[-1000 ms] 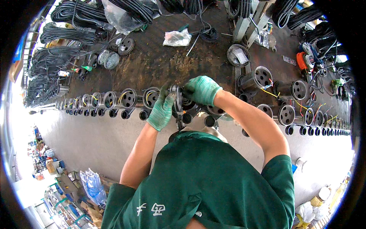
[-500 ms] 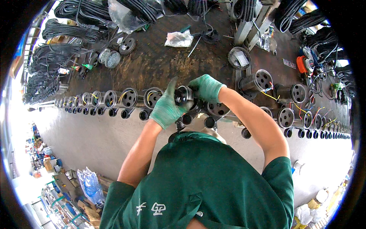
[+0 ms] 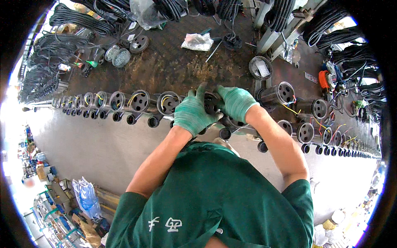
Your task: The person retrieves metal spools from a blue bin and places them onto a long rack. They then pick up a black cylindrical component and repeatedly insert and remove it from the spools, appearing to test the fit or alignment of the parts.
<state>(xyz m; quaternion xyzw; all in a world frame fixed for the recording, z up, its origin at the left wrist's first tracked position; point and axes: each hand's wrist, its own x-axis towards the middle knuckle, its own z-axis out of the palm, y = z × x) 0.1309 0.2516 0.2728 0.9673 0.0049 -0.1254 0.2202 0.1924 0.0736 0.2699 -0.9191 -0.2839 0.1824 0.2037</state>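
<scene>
My left hand (image 3: pixel 191 112), in a green knit glove, curls round the left side of a black round part (image 3: pixel 211 105), its fingers pointing away from me. On the other side my right hand (image 3: pixel 236 103), gloved alike, grips the same part, with its fingertips at the far rim. The part is at the mouth of a black cylinder in the row at the table edge; my gloves hide most of both. Just left stands an open black cylindrical housing (image 3: pixel 168 103) with yellow wires inside and holes in its base. A short black side pipe (image 3: pixel 225 133) shows below my right hand.
More black housings (image 3: pixel 139 101) line the table edge to the left, and others (image 3: pixel 306 132) with coloured wires to the right. Coiled black cables (image 3: pixel 78 20) lie along the back. A plastic bag (image 3: pixel 197 41), a round dish (image 3: pixel 260 67) and a metal post (image 3: pixel 285 37) stand beyond my hands.
The shiny round part between my hands has tilted and now sits lower, more covered by my gloves. My left hand has shifted right, and my right hand slightly down. The view has shifted a little.
</scene>
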